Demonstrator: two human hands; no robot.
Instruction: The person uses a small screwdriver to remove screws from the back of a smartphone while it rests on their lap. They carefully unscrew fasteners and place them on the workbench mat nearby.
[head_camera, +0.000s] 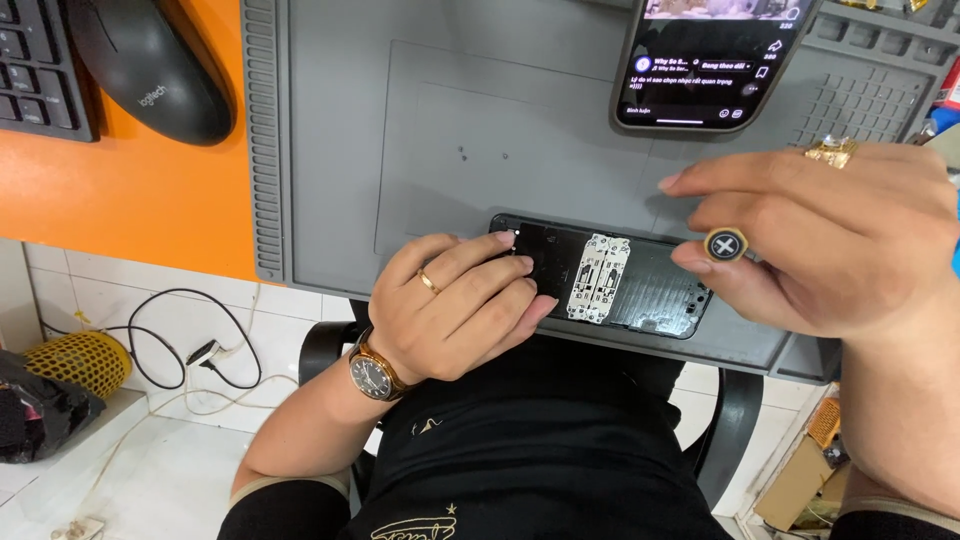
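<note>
Pinning opened phone (640, 285) flat: left hand (455, 305) pressed on its 9 o'clock end.
Long axis 9-to-3; screwdriver (726, 244) pinched by right hand (840, 235), cap toward camera.

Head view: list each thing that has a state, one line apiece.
Opened phone: back off, insides exposed, flat on the grey mat.
Second phone: screen lit.
Left hand: pressing down on the opened phone.
Right hand: pinching a screwdriver.
Mouse: untouched.

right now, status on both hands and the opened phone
Left hand pressing down the opened phone on the grey mat. Right hand pinching a screwdriver above it. Nothing in between.
</note>
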